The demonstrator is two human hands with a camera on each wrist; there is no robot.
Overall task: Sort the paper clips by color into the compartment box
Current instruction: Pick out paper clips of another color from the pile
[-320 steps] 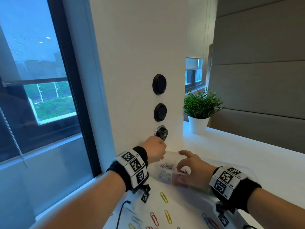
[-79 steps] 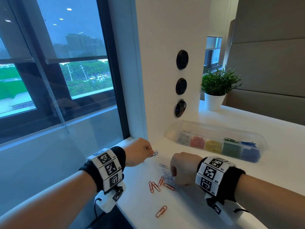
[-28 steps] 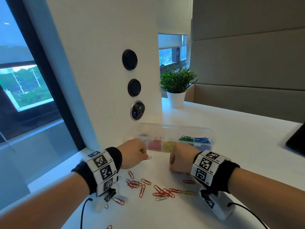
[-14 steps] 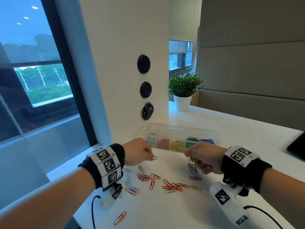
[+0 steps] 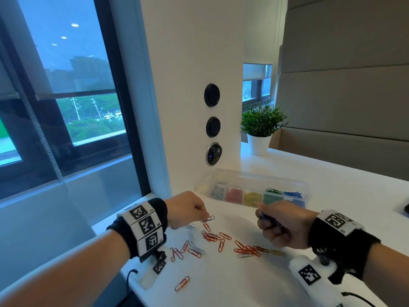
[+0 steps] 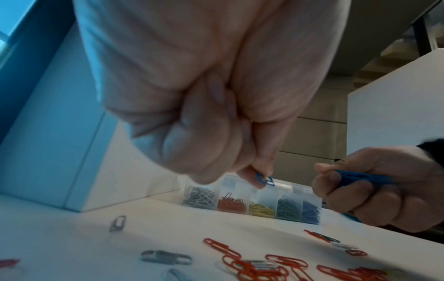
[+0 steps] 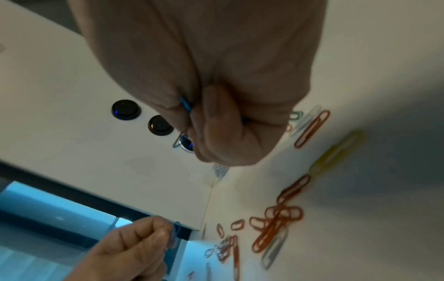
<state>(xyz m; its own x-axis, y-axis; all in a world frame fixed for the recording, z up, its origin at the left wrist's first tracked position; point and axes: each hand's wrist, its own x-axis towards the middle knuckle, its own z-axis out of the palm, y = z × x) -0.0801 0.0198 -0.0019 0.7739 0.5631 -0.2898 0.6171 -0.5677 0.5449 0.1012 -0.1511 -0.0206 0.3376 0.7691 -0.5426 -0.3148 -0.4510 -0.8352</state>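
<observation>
Right hand (image 5: 284,227) now raised off scatter, gripping blue clips (image 6: 360,178); left hand (image 5: 188,210) pinching blue clip (image 5: 208,218); transfer to compartment box (image 5: 306,197) pending.

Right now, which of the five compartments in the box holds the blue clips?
The compartment at the right end of the compartment box, beside the green one; the others hold silver, red and yellow.

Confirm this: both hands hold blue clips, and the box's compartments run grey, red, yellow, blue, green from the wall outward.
Wrong on the order. The left wrist view shows the box running grey, red, yellow, green, then blue farthest from the wall. The rest holds: left hand and right hand each hold blue clips.
</observation>
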